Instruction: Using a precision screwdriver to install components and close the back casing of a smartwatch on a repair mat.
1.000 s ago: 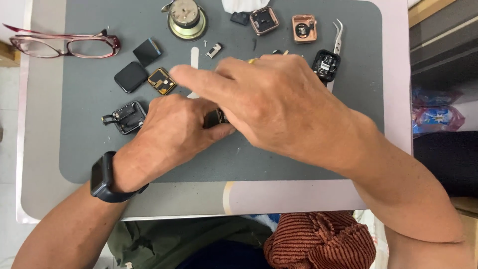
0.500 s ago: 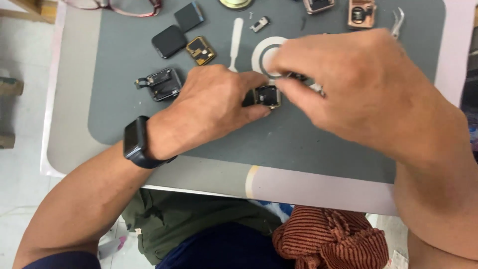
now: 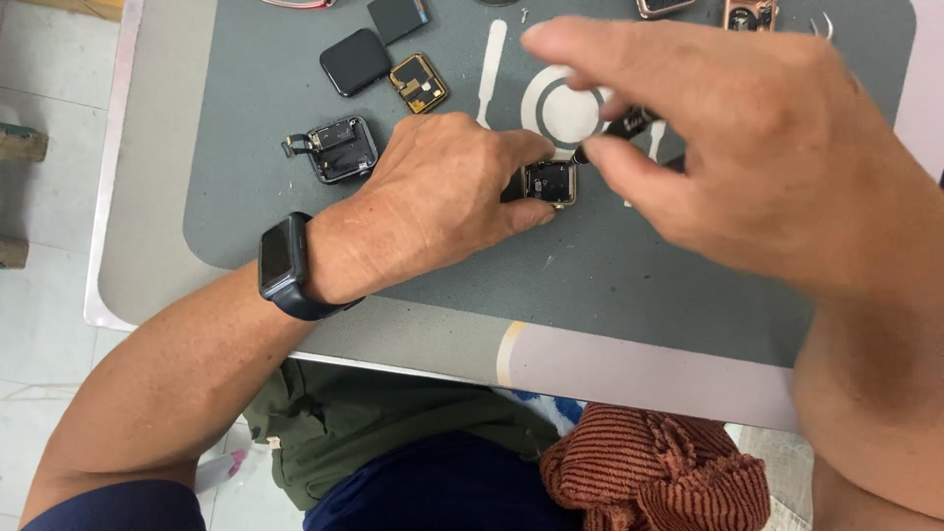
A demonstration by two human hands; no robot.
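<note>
My left hand (image 3: 433, 202) rests on the grey work mat (image 3: 629, 275) and pinches a small square watch case (image 3: 549, 183) between thumb and forefinger. The case lies open side up, with its inner parts showing. My right hand (image 3: 747, 147) hovers just right of it and grips a thin dark tool (image 3: 629, 123) in its fingertips. The tool's tip points down toward the case, close above its right edge. A black smartwatch (image 3: 285, 261) sits on my left wrist.
On the mat's far left lie an opened watch body with a ribbon cable (image 3: 339, 149), a black screen (image 3: 354, 62), a gold circuit part (image 3: 419, 83) and another dark screen (image 3: 397, 17). More watch parts (image 3: 747, 12) line the far edge. A striped rust cloth (image 3: 654, 467) lies on my lap.
The view has shifted down and closer. My right hand lifted away from the case and now holds the tool above it; my left hand keeps its hold on the case.
</note>
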